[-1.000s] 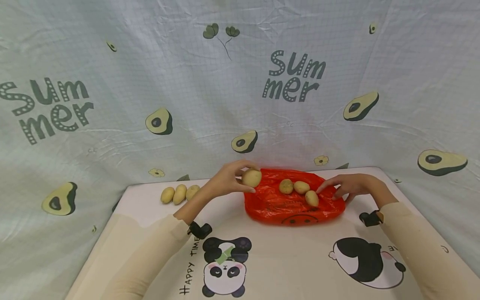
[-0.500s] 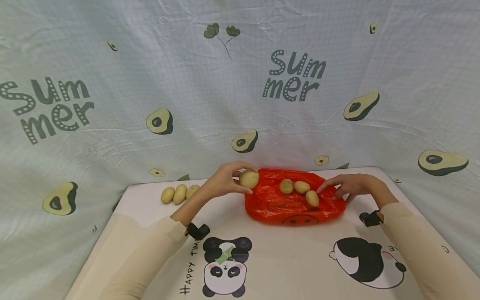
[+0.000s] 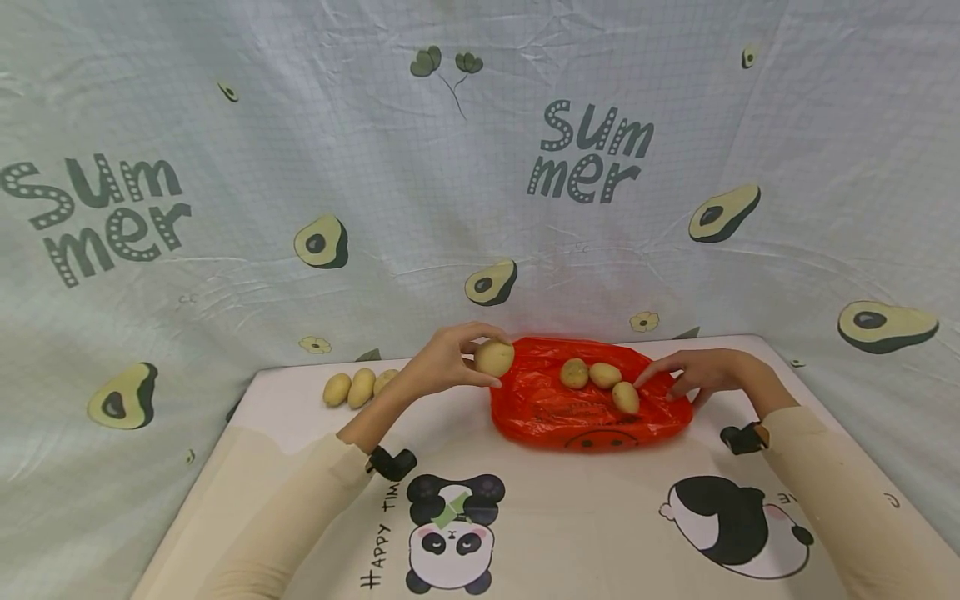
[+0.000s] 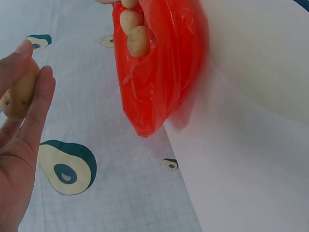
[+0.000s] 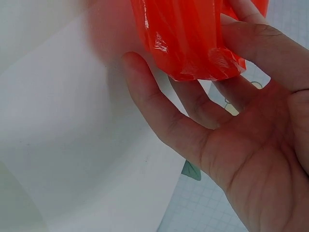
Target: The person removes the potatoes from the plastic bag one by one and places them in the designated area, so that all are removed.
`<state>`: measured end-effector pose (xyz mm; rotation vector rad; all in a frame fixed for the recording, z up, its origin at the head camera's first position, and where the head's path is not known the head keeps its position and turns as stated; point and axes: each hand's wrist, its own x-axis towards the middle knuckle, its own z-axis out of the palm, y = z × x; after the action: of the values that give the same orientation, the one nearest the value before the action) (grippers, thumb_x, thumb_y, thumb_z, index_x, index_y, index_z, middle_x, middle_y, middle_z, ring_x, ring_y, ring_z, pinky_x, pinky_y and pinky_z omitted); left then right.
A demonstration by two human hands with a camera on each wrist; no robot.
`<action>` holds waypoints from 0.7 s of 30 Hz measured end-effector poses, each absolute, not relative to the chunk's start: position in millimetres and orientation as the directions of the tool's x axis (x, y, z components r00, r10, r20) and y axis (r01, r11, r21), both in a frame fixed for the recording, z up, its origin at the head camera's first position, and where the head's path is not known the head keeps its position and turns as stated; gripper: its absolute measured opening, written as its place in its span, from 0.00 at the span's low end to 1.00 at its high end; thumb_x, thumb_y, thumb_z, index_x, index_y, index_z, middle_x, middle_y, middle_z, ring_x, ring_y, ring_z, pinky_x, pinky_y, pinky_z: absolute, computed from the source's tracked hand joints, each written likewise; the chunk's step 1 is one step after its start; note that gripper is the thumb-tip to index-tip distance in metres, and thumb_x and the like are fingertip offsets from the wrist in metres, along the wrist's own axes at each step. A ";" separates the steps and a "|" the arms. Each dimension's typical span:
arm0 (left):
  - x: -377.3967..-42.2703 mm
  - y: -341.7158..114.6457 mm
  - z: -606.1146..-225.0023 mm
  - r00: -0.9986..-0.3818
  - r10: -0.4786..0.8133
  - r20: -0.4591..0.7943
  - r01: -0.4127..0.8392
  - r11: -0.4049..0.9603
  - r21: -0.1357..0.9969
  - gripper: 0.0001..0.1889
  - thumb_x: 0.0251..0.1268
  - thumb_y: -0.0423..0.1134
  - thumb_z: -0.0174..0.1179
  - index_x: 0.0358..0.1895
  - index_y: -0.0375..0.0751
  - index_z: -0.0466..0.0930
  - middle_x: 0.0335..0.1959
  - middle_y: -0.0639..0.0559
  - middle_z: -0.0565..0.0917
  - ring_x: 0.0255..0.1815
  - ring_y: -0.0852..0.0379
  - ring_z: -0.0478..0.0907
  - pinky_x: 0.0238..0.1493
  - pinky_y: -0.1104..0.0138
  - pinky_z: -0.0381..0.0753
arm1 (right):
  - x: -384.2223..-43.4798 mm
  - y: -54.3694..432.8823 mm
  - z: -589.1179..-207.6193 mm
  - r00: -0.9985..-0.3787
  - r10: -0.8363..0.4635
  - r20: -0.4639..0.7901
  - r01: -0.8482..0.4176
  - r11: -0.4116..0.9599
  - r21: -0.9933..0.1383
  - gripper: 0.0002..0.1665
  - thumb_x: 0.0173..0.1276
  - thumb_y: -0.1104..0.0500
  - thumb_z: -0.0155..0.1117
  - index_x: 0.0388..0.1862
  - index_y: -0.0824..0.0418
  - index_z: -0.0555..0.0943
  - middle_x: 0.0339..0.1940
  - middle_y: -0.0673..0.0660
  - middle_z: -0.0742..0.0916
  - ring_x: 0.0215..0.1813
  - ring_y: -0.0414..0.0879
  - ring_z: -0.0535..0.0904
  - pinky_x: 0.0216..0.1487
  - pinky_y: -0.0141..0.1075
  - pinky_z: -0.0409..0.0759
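Note:
My left hand (image 3: 450, 362) grips a round potato (image 3: 494, 358) between thumb and fingers, at the left end of a red plastic bag (image 3: 555, 400). In the left wrist view this potato (image 4: 21, 92) shows between the fingers, apart from the bag. Three more potatoes (image 3: 604, 376) lie in a short row on the crumpled bag. At the bag's right end rests my right hand (image 3: 697, 373), its fingers loosely spread, one fingertip by the nearest potato. In the right wrist view the bag's end (image 5: 188, 43) partly hides the fingers.
Further left on the white table (image 3: 450, 433), several potatoes (image 3: 362, 387) stand side by side, partly behind my left forearm. A printed cloth (image 3: 420, 208) hangs at the back. Panda drawings (image 3: 451, 542) mark the near tabletop.
My left hand has shifted slightly left with the potato in it, away from the bag's middle. The right hand, the bag and the potatoes on it have stayed put.

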<state>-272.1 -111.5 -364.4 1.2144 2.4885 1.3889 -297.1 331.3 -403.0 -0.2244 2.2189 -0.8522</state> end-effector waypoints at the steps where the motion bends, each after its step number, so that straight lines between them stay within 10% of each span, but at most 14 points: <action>1: -272.0 -112.1 -364.5 -0.693 0.647 0.317 0.610 0.293 0.736 0.30 0.48 0.29 0.79 0.58 0.42 0.80 0.57 0.46 0.81 0.47 0.47 0.86 0.46 0.64 0.87 | -297.1 331.3 -403.1 -0.713 -0.395 -0.579 0.096 0.764 -0.639 0.31 0.66 0.69 0.64 0.66 0.49 0.80 0.76 0.74 0.60 0.70 0.73 0.62 0.54 0.58 0.83; 21: -268.6 -133.1 -362.2 -0.730 0.605 0.318 0.592 0.329 0.736 0.30 0.48 0.29 0.80 0.58 0.43 0.81 0.56 0.48 0.83 0.46 0.48 0.86 0.46 0.64 0.87 | -298.6 341.1 -407.4 -0.765 -0.484 -0.425 -0.063 0.714 -0.698 0.30 0.70 0.57 0.68 0.70 0.54 0.76 0.75 0.70 0.68 0.69 0.67 0.68 0.54 0.52 0.84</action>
<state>-268.6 -133.1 -362.2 1.1483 2.5491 1.4018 -298.6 341.1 -407.4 -0.4144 2.3142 -0.9124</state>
